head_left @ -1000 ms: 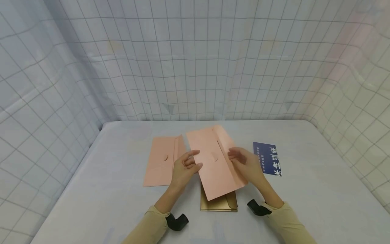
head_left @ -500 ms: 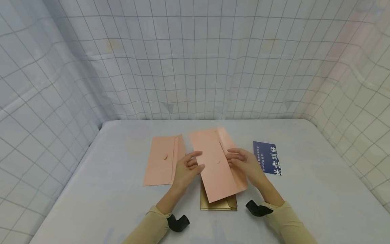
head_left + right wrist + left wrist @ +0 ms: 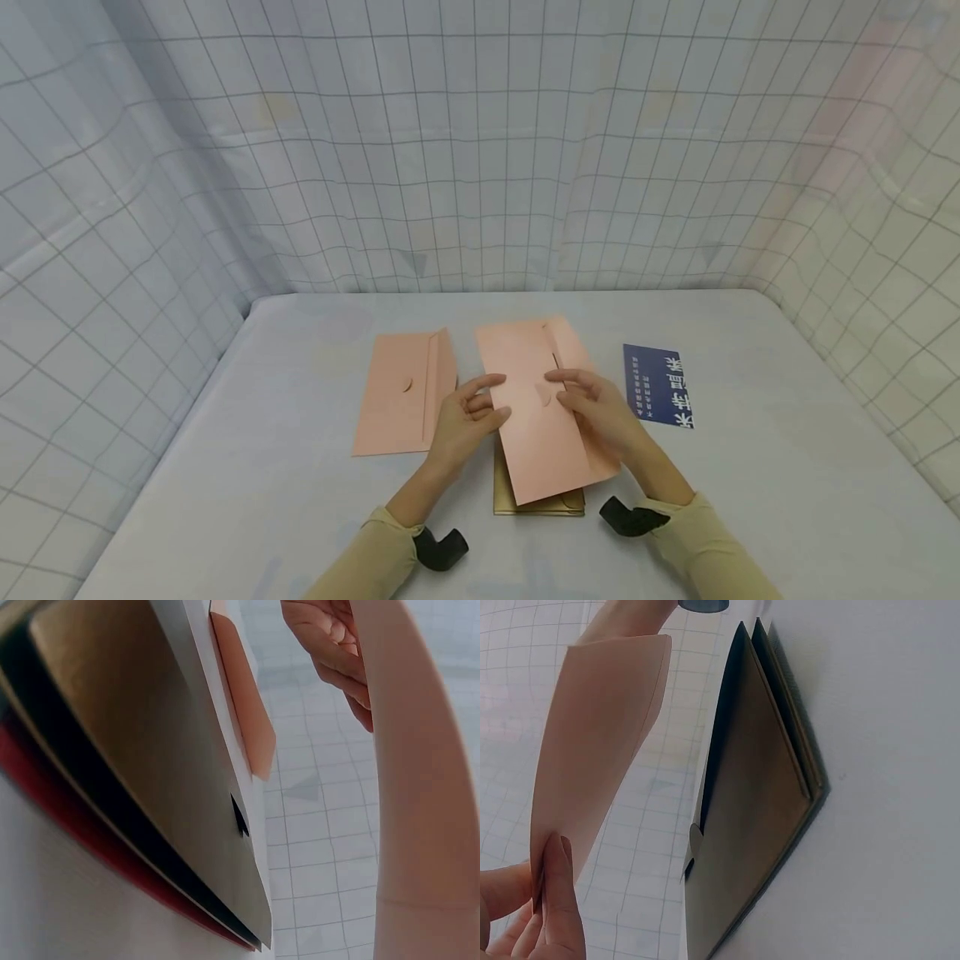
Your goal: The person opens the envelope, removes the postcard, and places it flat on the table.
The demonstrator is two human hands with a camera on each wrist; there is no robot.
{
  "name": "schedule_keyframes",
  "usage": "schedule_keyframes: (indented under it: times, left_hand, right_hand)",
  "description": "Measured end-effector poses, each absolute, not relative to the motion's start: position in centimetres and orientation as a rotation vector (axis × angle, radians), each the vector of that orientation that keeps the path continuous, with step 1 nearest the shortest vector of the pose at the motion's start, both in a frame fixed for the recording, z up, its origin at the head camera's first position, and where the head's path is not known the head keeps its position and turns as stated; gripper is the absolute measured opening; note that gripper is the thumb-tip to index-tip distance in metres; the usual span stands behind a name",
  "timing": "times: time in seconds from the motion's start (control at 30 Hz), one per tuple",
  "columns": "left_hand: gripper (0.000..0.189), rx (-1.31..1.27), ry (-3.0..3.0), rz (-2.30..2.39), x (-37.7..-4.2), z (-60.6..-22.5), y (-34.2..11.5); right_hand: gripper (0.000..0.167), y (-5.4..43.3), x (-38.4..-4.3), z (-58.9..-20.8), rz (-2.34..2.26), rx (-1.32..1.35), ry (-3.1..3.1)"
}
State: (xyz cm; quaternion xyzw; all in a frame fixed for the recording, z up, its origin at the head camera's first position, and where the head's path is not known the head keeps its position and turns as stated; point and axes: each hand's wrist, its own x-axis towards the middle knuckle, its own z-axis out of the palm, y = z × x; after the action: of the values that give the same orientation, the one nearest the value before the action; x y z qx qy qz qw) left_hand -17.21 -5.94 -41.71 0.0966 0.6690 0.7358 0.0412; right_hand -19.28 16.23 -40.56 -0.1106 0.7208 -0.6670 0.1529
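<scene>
My left hand [image 3: 463, 425] pinches the left edge of a pink paper envelope [image 3: 536, 450], tilted above the table. The left wrist view shows the left thumb and fingers [image 3: 559, 892] on either side of the paper. My right hand [image 3: 600, 408] is at the envelope's flap side, with index finger and thumb at the half-round cut in its front. Its other fingers are partly hidden, and the right wrist view does not show this hand. Beneath the held envelope lies a small stack of gold envelopes [image 3: 504, 500], mostly covered from above; something red [image 3: 97, 832] shows under them.
A second pink envelope [image 3: 393, 400], its flap raised, lies left of my left hand on the white table [image 3: 300, 500]. To the right lies a dark blue card [image 3: 660, 387] with white characters. A white gridded curtain [image 3: 480, 150] stands behind and on both sides.
The held envelope has shifted slightly right and towards me. My right hand's fingers have moved from the flap leftward onto the envelope's front. My left hand keeps its pinch.
</scene>
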Motion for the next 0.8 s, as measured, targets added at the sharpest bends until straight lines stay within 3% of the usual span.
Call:
schedule_keyframes:
  times: [0.8]
  left_hand:
    - [0.045,0.342,2.153,2.167,-17.37,-41.63,-6.14]
  right_hand:
    - [0.036,15.79,-19.14,-40.84,-1.926,-0.249,2.116]
